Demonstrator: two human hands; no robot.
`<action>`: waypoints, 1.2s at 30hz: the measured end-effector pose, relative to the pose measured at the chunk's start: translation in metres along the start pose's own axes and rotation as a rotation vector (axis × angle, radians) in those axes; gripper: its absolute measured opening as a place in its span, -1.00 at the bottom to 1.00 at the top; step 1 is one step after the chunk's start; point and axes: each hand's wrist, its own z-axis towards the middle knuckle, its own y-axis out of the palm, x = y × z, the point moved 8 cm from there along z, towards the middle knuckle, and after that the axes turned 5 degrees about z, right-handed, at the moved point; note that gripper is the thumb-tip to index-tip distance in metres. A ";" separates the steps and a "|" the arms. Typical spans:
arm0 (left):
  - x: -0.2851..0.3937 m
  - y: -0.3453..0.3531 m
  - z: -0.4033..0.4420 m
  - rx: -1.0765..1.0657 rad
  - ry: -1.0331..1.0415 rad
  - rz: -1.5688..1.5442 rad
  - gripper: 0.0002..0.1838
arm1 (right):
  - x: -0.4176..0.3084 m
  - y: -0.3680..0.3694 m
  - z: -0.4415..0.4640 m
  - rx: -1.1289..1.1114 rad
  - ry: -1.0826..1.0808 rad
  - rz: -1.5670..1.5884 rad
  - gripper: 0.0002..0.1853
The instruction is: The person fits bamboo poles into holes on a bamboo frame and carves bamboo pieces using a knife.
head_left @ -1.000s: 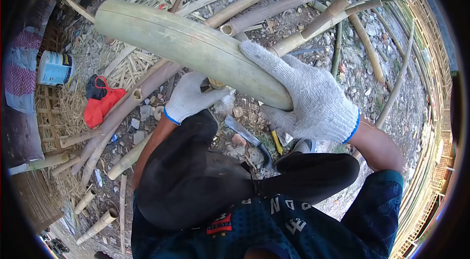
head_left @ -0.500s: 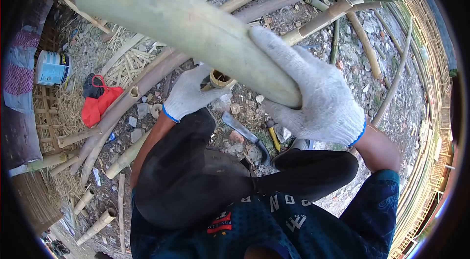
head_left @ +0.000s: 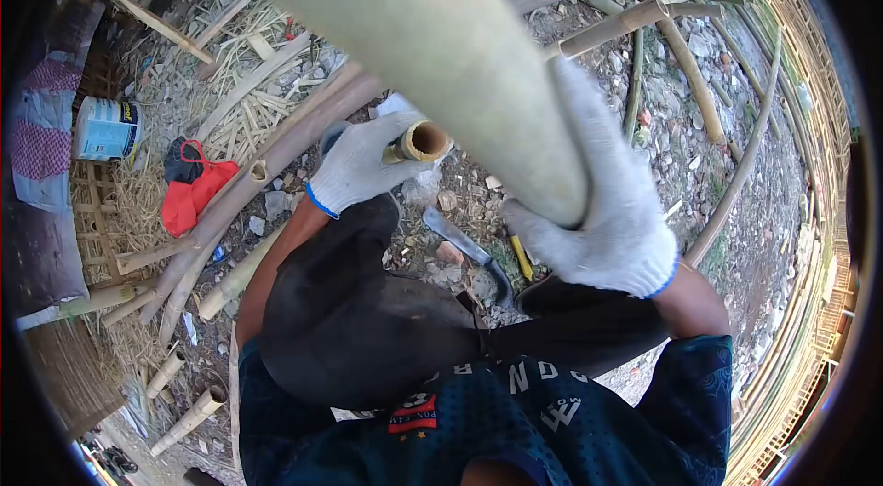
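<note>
My right hand, in a pale knit glove with a blue cuff, grips the lower end of a thick, pale green bamboo piece. That piece is raised close to the camera, slanting up to the left, blurred and cut off by the top edge. My left hand, gloved alike, is wrapped round a narrower bamboo tube whose open hollow end faces up. Below, between my legs, a large knife with a dark handle lies on the ground, with a yellow-handled tool to its right.
Long bamboo poles lie on the left, near a red bag and a blue-and-white bucket. More poles cross the stony ground at the upper right. Split strips are heaped at the upper left.
The thick bamboo piece has risen towards the camera in my right hand, covering more of the view. The narrow tube's open end in my left hand is now plainly visible.
</note>
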 end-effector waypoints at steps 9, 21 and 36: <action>-0.002 0.004 0.003 -0.035 0.102 0.154 -0.42 | 0.080 -0.003 -0.007 0.245 0.202 0.084 0.09; 0.018 0.044 0.014 -0.255 0.408 0.227 -0.51 | 0.384 -0.091 -0.262 0.806 1.051 0.088 0.10; 0.009 0.062 0.014 -0.490 0.191 0.236 -0.63 | 0.544 -0.031 -0.167 0.720 0.961 0.564 -0.15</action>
